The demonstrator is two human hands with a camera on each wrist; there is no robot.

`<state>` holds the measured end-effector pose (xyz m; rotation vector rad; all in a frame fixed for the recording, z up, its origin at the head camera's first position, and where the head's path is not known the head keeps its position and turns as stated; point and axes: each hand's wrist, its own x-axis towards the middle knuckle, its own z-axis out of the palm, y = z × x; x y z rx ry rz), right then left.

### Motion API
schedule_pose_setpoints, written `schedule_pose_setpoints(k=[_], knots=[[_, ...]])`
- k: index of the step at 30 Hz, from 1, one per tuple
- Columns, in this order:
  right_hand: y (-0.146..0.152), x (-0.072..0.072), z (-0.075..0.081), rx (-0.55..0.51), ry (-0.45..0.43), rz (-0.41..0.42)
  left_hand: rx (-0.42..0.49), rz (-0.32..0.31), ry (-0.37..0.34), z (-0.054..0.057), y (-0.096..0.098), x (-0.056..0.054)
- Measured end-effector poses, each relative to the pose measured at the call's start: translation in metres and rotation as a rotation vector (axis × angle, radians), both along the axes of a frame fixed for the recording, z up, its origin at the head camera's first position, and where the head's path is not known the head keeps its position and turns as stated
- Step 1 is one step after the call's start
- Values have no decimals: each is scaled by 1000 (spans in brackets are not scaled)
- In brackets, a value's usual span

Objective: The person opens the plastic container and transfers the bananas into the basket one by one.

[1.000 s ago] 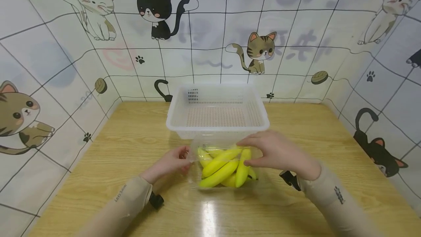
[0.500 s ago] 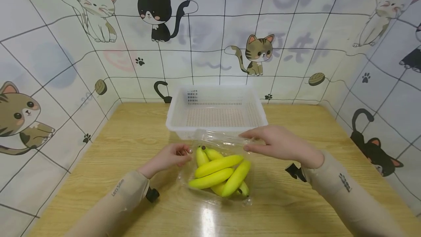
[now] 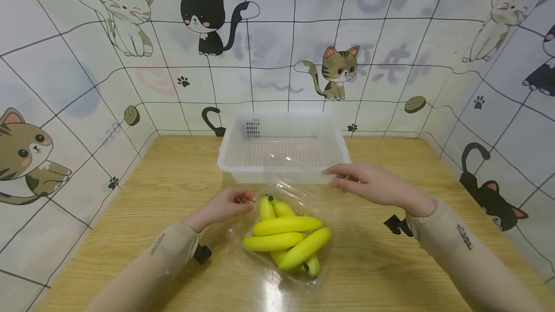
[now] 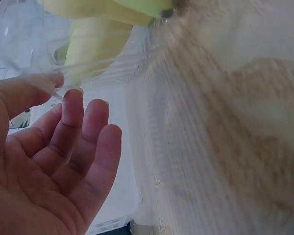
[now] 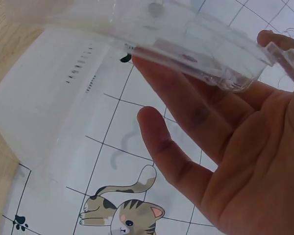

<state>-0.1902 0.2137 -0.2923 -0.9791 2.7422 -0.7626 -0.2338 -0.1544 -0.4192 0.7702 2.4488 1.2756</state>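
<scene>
Bananas [image 3: 286,226] sit in a clear container [image 3: 239,239], lower centre of the frame, on the wooden bench [image 3: 173,175]. Right grip [image 3: 368,183], right of centre: holding the raised clear lid [image 3: 291,166] at its edge, thumb one side, fingers other. Left grip [image 3: 227,206], left of centre: thumb and forefinger at container edge, can't tell if pinching. White basket [image 3: 282,126] behind, upper centre.
</scene>
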Motion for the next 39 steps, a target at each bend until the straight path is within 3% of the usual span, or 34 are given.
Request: schedule_pose_setpoints(k=[19,26,39], knots=[[36,-3,-13,-175,-292,1,-16,-20,41,3,9,-12],[53,-7,-22,-209,-339,49,-47,1,52,3,15,-18],[79,-2,-39,-92,-508,86,-109,1,131,6,29,-29]])
